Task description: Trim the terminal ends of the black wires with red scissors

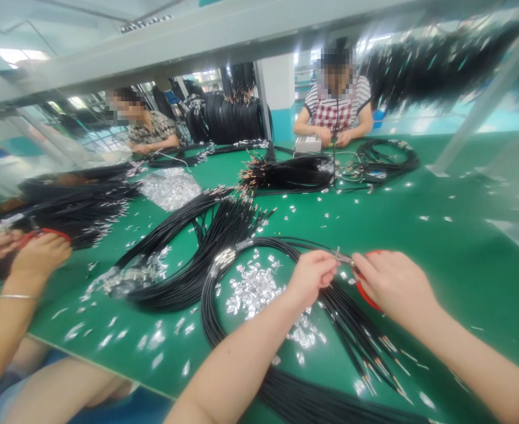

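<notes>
My left hand (315, 272) pinches what looks like the end of a thin black cable (304, 242) over the desk (401, 229), and my right hand (389, 288) is curled round red-handled scissors (368, 298), blades beside my left fingertips. I'd judge the cable light and springy, its tip easily bent, so best held just behind that tip. The cable coil (207, 306) surrounds foil scraps (253, 291); a loose cable bundle (224, 235) crowds its left, and my forearm crosses it.
</notes>
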`<action>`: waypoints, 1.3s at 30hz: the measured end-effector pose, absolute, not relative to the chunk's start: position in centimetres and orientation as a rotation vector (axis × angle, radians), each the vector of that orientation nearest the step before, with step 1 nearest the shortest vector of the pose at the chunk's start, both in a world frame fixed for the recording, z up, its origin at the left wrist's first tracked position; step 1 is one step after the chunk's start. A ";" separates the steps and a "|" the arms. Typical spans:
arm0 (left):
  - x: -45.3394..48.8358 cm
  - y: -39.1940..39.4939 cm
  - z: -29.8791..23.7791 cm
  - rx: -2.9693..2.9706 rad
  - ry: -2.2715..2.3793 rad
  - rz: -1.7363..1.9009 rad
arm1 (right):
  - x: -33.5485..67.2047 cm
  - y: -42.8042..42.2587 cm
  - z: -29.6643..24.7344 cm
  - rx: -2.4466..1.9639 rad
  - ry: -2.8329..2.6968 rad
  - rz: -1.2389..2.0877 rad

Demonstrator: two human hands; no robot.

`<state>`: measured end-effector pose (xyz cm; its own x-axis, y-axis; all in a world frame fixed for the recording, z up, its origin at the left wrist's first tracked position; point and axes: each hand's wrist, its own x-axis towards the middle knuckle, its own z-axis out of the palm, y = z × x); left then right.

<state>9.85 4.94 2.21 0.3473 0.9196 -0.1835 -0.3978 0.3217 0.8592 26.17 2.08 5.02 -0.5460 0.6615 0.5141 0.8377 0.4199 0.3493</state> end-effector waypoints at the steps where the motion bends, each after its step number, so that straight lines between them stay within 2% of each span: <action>1: 9.8 4.9 2.2 0.831 0.779 0.995 | 26.2 2.1 5.1 -1.297 -2.387 -0.839; 14: 10.0 4.6 1.7 0.988 0.881 1.141 | 26.0 1.5 6.0 -1.292 -2.500 -0.902; 30: 10.0 4.4 2.0 0.923 0.880 1.131 | 25.6 1.2 5.6 -1.368 -2.480 -0.866; 39: 10.2 4.5 2.0 0.875 0.795 1.000 | 27.9 1.2 5.5 -1.334 -2.388 -0.656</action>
